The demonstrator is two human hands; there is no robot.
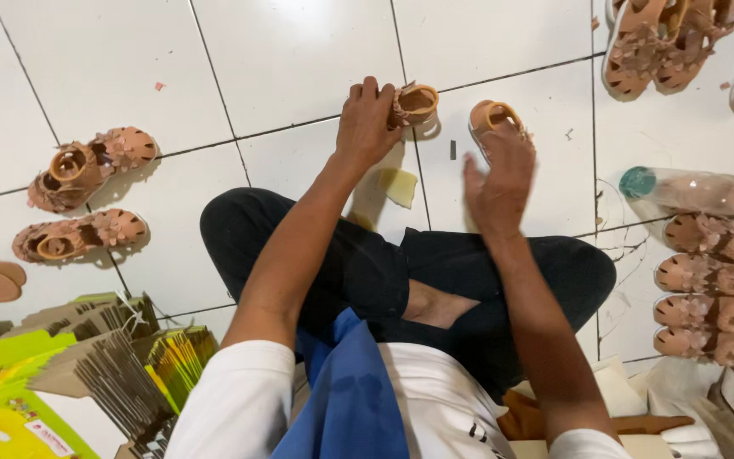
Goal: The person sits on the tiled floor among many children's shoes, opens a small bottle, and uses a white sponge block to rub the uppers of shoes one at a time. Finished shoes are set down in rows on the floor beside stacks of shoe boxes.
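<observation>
Person seated cross-legged on floor, both bare forearms reaching forward over knees. Left hand (367, 123) extended farthest, back of hand up, fingers curled down, fingertips pinched in closed grip on small sandal (415, 104). Left arm nearly straight, elbow slightly bent, white sleeve at shoulder. Right hand (498, 183) raised just short of left, palm turned inward, fingers spread and loosely extended, gripping nothing. Right forearm angled up from lower right, wrist straight. Hands apart, not touching.
</observation>
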